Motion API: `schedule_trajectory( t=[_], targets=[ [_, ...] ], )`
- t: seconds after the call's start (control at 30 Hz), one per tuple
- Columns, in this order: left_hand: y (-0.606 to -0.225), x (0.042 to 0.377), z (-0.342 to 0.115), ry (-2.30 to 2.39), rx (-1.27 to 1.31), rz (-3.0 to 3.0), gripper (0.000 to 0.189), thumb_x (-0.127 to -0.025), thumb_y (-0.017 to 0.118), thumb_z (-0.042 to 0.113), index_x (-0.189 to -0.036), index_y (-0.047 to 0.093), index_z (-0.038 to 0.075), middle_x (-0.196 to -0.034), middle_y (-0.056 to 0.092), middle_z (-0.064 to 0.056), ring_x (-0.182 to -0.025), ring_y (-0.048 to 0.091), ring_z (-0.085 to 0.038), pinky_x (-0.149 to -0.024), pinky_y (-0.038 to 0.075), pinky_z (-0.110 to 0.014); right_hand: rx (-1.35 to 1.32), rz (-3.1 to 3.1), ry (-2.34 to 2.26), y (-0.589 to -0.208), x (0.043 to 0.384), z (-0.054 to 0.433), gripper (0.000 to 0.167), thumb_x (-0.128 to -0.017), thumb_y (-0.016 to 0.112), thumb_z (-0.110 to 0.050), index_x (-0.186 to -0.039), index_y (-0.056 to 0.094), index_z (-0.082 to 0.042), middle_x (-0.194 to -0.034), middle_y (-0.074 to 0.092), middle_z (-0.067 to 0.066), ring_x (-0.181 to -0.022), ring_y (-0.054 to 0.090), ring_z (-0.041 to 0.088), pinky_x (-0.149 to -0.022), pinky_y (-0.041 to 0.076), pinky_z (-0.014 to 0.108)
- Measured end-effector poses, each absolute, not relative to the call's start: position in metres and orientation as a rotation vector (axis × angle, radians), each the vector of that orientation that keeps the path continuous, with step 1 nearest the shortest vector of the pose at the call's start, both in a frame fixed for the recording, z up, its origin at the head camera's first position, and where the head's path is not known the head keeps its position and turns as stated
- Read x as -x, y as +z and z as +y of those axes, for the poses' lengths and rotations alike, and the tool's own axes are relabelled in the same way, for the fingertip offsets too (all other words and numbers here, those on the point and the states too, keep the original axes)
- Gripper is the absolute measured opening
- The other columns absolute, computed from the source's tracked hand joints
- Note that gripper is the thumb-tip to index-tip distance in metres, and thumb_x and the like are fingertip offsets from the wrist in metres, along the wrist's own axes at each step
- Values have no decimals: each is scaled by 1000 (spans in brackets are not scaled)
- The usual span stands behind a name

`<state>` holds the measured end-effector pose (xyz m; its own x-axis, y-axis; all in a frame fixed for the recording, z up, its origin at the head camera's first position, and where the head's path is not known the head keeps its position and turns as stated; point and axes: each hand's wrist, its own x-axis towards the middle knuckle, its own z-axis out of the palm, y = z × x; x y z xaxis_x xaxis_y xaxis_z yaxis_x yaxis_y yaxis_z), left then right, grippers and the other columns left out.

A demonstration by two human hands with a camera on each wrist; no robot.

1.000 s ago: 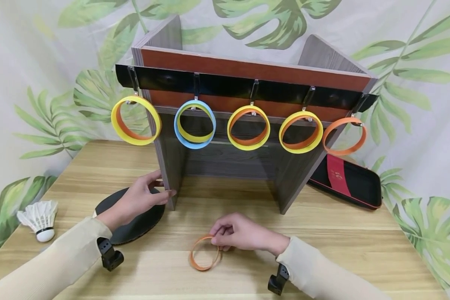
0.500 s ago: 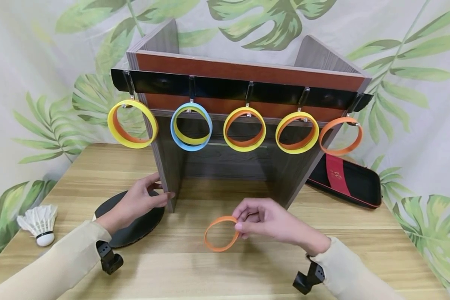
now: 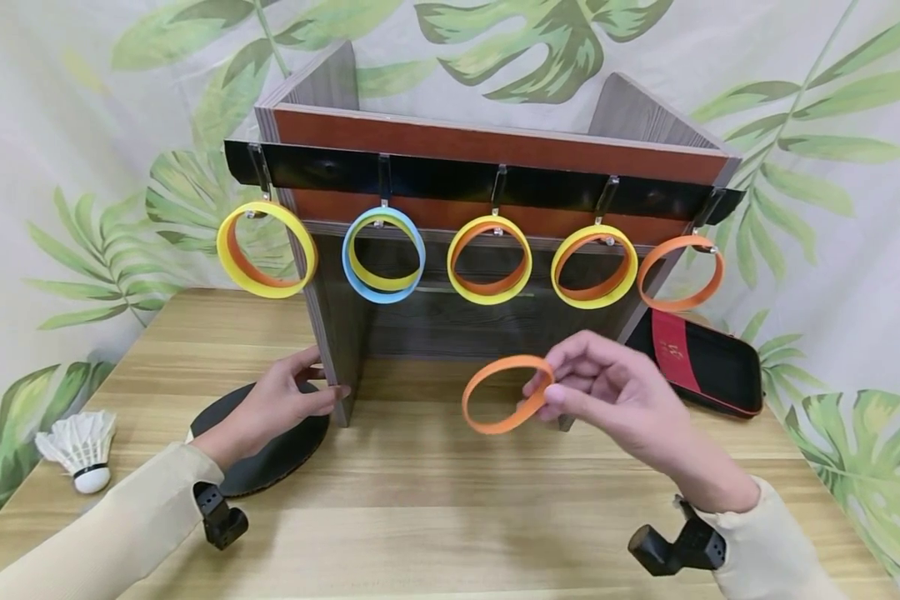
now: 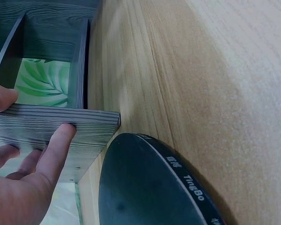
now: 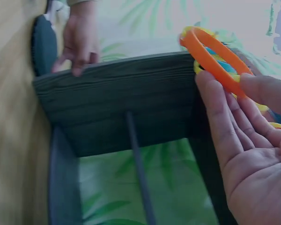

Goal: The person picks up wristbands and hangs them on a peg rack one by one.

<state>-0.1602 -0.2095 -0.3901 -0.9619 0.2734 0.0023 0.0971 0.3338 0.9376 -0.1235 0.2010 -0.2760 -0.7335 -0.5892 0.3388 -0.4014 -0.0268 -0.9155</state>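
My right hand point(image 3: 626, 396) pinches an orange ring point(image 3: 506, 360) between thumb and fingers, above the table before the shelf's opening. In the right wrist view the same orange ring point(image 5: 210, 58) stands tilted at the fingertips. My left hand point(image 3: 273, 408) grips the front edge of the left side panel of a grey wooden shelf point(image 3: 330, 333); in the left wrist view its thumb and fingers lie on opposite sides of that panel point(image 4: 61, 116). Along a black strip point(image 3: 442, 177) on the shelf's front, several yellow, blue and orange rings point(image 3: 489, 296) hang from small hooks.
Below the left hand lies a black paddle-like disc point(image 3: 288, 450), marked "TingBo" on its edge. A shuttlecock point(image 3: 82, 450) is at the table's left. A black case with a red band point(image 3: 727, 375) lies behind right. Leaf-patterned cloth point(image 3: 82, 167) hangs behind.
My right hand has lifted the orange ring off the table and carried it up and to the right. The left hand stays on the panel.
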Motion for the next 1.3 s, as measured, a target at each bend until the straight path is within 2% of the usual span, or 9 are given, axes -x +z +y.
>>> schedule_trajectory(
  t=[0.1,0.27,0.53,0.87,1.1,1.3],
  targets=[
    [-390,160,-209,1694,-343,2440,65,-98,71,9,-157,42,5,-149,51,-28,-120,57,-35,-84,63,-26,1009,2085,-1970,-266,122,208,22,-99,58,13,-113,60,-3,-108,77,5,-96,79,19,-80,66,35],
    [-391,160,-209,1693,-339,2440,67,-99,70,9,-159,40,5,-150,51,-28,-121,57,-35,-84,63,-27,995,1987,-2225,-257,121,219,27,-99,51,19,-113,62,-2,-109,78,10,-100,78,21,-84,65,34],
    [-390,158,-208,1691,-328,2444,68,-99,69,9,-159,39,5,-150,51,-29,-122,56,-36,-84,63,-26,1050,1496,-2685,-251,129,238,28,-101,38,23,-119,57,13,-113,76,27,-104,78,32,-89,64,37],
    [-389,159,-208,1698,-327,2433,68,-99,69,10,-159,38,5,-152,49,-29,-123,55,-37,-84,63,-27,772,1450,-2993,-245,135,250,17,-102,46,16,-111,59,11,-103,77,25,-90,79,31,-83,65,34],
    [-389,158,-207,1696,-322,2433,68,-99,70,10,-160,38,6,-152,49,-29,-122,55,-37,-85,63,-26,664,1397,-3045,-251,140,258,14,-102,48,15,-109,59,12,-102,76,26,-88,79,32,-80,66,34],
    [-391,159,-208,1704,-323,2437,67,-99,70,9,-159,40,5,-150,52,-28,-121,56,-34,-84,62,-26,597,1529,-2988,-257,140,257,12,-103,50,10,-109,60,8,-107,75,20,-88,77,28,-79,65,31]
  ],
)
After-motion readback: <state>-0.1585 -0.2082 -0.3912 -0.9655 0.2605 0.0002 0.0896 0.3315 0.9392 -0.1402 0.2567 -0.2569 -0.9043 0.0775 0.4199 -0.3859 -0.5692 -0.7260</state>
